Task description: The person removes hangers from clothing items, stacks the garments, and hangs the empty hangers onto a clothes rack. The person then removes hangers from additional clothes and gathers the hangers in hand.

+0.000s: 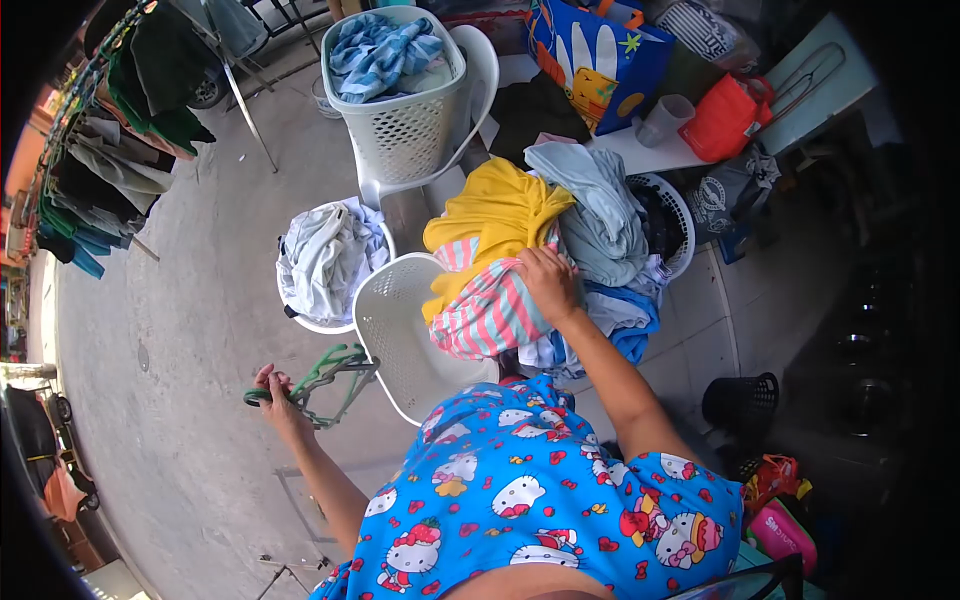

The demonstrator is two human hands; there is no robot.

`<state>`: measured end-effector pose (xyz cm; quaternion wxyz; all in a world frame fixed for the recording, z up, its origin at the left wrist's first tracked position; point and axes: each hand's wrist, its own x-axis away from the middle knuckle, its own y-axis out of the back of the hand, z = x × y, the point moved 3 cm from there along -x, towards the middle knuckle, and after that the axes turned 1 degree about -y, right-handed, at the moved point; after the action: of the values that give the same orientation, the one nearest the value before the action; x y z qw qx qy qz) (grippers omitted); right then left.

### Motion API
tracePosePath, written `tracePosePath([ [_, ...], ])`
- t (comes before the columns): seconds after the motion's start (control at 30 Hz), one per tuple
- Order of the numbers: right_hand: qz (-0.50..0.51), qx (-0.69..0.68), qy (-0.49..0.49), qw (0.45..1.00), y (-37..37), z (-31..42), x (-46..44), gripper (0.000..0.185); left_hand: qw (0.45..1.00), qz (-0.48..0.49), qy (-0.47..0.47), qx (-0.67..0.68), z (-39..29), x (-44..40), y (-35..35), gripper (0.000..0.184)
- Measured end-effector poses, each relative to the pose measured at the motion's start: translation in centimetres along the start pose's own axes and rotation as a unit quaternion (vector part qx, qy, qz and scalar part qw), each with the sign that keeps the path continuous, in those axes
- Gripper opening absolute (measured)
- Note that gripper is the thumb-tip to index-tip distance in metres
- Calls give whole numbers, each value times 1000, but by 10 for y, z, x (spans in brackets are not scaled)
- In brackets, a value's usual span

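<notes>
R fingers (530, 262) atop pink-striped cloth (490, 312)

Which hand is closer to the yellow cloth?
Right. The right hand is on the striped cloth, beside the yellow cloth; the left hand is farther off to the left, holding hangers.

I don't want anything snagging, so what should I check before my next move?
1. Left hand holds the green hangers: ok.
2. Hangers apart from each other: not ok, they overlap.
3. Right hand on the striped cloth: ok.
4. Striped cloth clear of the yellow cloth: not ok, they lie bunched together.
5. Striped cloth free of the clothes beneath: cannot tell, its underside is hidden.
</notes>
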<state>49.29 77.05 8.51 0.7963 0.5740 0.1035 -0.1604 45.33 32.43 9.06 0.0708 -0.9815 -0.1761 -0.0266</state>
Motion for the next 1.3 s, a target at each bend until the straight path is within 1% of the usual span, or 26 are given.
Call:
tracePosePath([
  [0.1, -23, -222, 25, 974, 37, 75, -17, 15, 1000, -11, -2, -28, 7, 6, -2, 15],
  [0.17, 24, -267, 50, 962, 46, 119, -18, 17, 999, 3, -8, -48, 16, 0, 6, 15],
  [0.23, 33, -341, 25, 939, 21, 138, -16, 18, 998, 15, -18, -59, 17, -3, 2, 15],
  [0.27, 39, -374, -17, 926, 5, 140, -16, 19, 996, 25, -19, -80, 15, -3, -2, 15],
  [0.33, 76, -367, -59, 925, -31, 127, -16, 20, 991, 49, -25, -123, 11, -5, -8, 15],
  [0.4, 80, -316, -27, 945, -48, 101, -13, 22, 990, 60, -24, -126, 11, -5, -14, 16],
  [0.43, 56, -277, -18, 959, -42, 83, -20, 28, 990, 59, -20, -126, 5, 1, -22, 17],
  [0.47, -37, -190, -34, 981, -30, 59, -28, 33, 991, 57, -16, -124, 4, 4, -27, 18],
  [0.5, -78, -119, -52, 988, -1, 33, -40, 35, 991, 75, -19, -110, 8, 2, -26, 21],
  [0.53, -114, -2, -90, 989, 21, 6, -46, 42, 991, 89, -18, -99, 9, 4, -30, 21],
  [0.57, -126, 99, -148, 976, 31, -28, -49, 50, 991, 101, -17, -91, 6, 6, -34, 22],
  [0.6, -123, 172, -213, 954, 40, -62, -49, 59, 990, 114, -17, -84, 4, 8, -39, 23],
  [0.63, -100, 203, -299, 927, 39, -100, -43, 60, 989, 118, -24, -85, 4, 6, -44, 23],
  [0.67, -58, 212, -385, 896, 32, -140, -33, 61, 987, 131, -21, -89, 3, 5, -49, 24],
  [0.7, -21, 181, -459, 869, 20, -177, -21, 60, 985, 143, -17, -92, 3, 4, -55, 24],
  [0.73, 29, 48, -494, 867, -10, -233, -6, 54, 983, 154, -13, -97, 1, 4, -60, 24],
  [0.77, -33, 49, -486, 872, -5, -236, -1, 42, 980, 165, -19, -108, -5, 7, -71, 23],
  [0.87, -187, -69, -355, 914, 40, -223, -26, 32, 968, 195, -27, -156, -9, 7, -88, 23],
  [0.9, -210, -127, -292, 924, 60, -206, -40, 28, 968, 197, -22, -152, -7, 5, -90, 22],
  [0.97, -193, -162, -205, 946, 117, -132, -64, 29, 967, 207, -17, -147, -4, 3, -94, 23],
  [1.03, -166, -140, -100, 971, 146, -65, -64, 30, 968, 209, -8, -139, -3, 2, -97, 24],
  [1.07, -136, -179, -95, 970, 147, -40, -57, 29, 964, 224, -3, -144, -1, 2, -99, 26],
  [1.1, -103, -206, -99, 968, 142, -17, -50, 28, 960, 238, 2, -148, 2, 2, -101, 28],
  [1.13, -96, -238, -76, 963, 133, 6, -41, 28, 955, 252, 9, -154, 4, 3, -101, 30],
  [1.23, -28, -330, -84, 940, 80, 67, -12, 35, 923, 344, 36, -167, 2, 14, -125, 33],
  [1.3, 19, -372, -75, 925, 46, 111, 9, 38, 878, 426, 100, -195, 5, 22, -144, 44],
])
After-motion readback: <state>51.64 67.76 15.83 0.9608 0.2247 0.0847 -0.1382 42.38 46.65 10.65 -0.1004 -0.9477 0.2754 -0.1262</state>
